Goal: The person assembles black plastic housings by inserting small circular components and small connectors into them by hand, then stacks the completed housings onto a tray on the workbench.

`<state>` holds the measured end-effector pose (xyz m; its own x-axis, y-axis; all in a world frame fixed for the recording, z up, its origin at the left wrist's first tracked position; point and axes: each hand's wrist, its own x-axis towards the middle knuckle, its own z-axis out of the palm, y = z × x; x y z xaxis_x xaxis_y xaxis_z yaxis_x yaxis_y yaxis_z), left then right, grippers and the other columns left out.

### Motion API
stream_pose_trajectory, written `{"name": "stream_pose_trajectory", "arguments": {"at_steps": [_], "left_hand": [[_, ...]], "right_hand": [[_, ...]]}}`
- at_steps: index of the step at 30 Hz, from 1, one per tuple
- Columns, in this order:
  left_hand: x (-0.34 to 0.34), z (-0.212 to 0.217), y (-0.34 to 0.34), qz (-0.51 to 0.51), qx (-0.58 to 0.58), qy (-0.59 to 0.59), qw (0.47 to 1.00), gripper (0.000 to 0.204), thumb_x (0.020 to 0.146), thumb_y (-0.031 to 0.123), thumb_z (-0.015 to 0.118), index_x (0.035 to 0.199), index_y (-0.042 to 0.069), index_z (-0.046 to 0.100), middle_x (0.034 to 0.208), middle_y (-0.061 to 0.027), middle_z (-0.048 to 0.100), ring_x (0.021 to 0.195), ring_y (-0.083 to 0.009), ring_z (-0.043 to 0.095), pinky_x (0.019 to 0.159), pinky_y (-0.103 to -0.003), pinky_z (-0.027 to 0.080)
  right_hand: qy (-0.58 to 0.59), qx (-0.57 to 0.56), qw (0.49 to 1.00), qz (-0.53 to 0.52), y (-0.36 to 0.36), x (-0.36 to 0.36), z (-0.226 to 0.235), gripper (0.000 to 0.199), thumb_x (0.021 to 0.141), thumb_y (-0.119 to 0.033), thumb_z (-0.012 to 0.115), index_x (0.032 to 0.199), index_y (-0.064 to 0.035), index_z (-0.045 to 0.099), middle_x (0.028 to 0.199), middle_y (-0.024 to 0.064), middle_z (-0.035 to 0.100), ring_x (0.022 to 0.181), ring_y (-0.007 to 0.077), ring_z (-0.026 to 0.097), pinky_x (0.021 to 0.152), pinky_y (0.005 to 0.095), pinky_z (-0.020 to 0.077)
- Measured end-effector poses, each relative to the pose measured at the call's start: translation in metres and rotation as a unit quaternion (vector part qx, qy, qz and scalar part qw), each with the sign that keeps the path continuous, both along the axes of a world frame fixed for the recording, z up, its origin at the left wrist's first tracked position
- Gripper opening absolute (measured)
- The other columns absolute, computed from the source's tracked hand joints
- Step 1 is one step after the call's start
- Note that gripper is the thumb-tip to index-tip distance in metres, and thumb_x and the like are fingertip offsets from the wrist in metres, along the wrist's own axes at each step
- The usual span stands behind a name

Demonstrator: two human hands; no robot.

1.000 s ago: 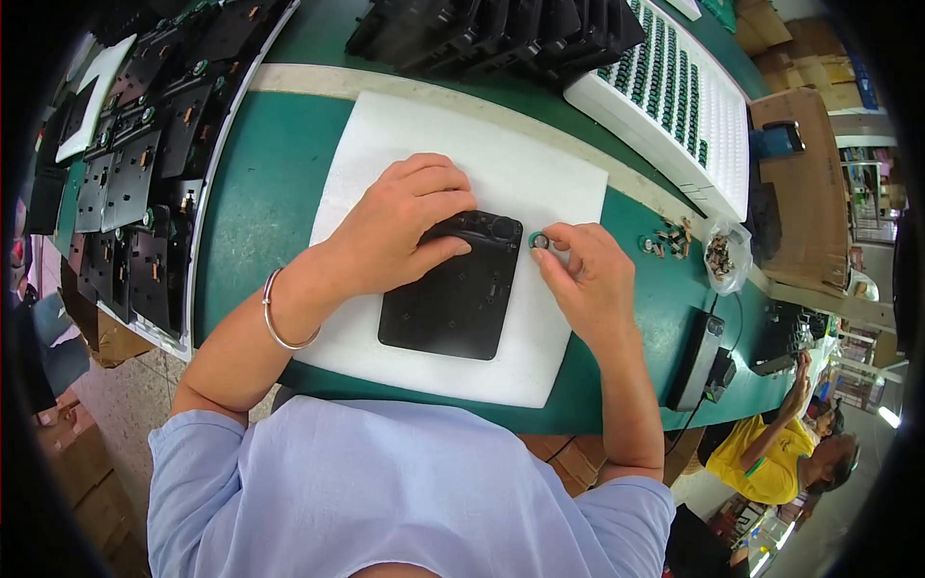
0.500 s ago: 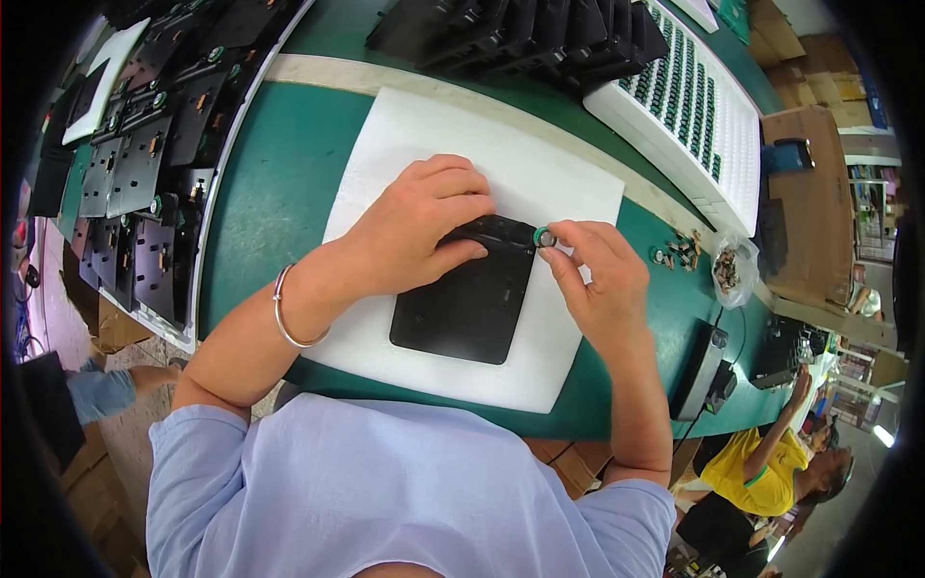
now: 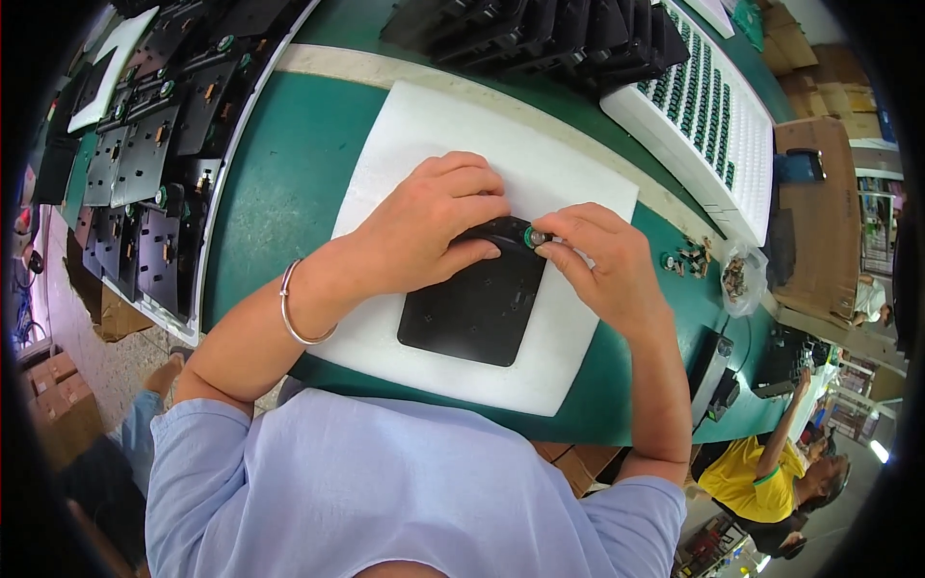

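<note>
A flat black plastic plate (image 3: 477,313) lies on a white foam sheet (image 3: 424,125) on the green bench. My left hand (image 3: 429,226) rests on the plate's far end and holds it down. My right hand (image 3: 602,265) pinches a small green-and-silver round part (image 3: 533,236) at the plate's far right corner, thumb and fingers closed on it. A silver bangle sits on my left wrist.
Several black plates with green knobs (image 3: 145,164) lie in rows at the left. Black parts (image 3: 549,39) and a white tray of small green pieces (image 3: 713,116) stand at the back. Loose small parts (image 3: 689,260) and a clear bag (image 3: 740,279) lie right. A person in yellow (image 3: 771,477) sits lower right.
My right hand has carried the small round part left to the plate's far right corner. My left hand stays pressed on the plate.
</note>
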<state>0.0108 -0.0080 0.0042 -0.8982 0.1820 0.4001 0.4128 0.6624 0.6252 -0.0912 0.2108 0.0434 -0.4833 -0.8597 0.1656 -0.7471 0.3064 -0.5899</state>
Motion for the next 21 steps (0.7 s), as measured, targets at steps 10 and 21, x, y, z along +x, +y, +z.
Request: {"name": "stream_pose_trajectory", "arguments": {"at_steps": [10,21], "left_hand": [[0.000,0.001,0.000,0.000,-0.001,-0.006,1.000,0.038,0.068,0.010,0.081,0.102,0.002,0.067,0.111,-0.0111,0.063,0.113,-0.0322,0.056,0.096,-0.042,0.047],[0.000,0.002,0.001,-0.001,0.004,-0.006,1.000,0.038,0.067,0.008,0.081,0.103,0.002,0.067,0.111,-0.0103,0.063,0.112,-0.0319,0.056,0.096,-0.042,0.047]], "right_hand": [[0.064,0.040,0.997,-0.003,-0.003,0.007,0.010,0.019,0.080,-0.010,0.074,0.100,-0.0084,0.070,0.092,0.0071,0.070,0.085,0.0258,0.066,0.071,0.0360,0.0539],[0.019,-0.020,0.999,-0.035,-0.001,0.011,-0.001,0.017,0.080,-0.009,0.075,0.097,-0.0079,0.071,0.088,0.0076,0.069,0.082,0.0253,0.066,0.069,0.0335,0.0535]]}}
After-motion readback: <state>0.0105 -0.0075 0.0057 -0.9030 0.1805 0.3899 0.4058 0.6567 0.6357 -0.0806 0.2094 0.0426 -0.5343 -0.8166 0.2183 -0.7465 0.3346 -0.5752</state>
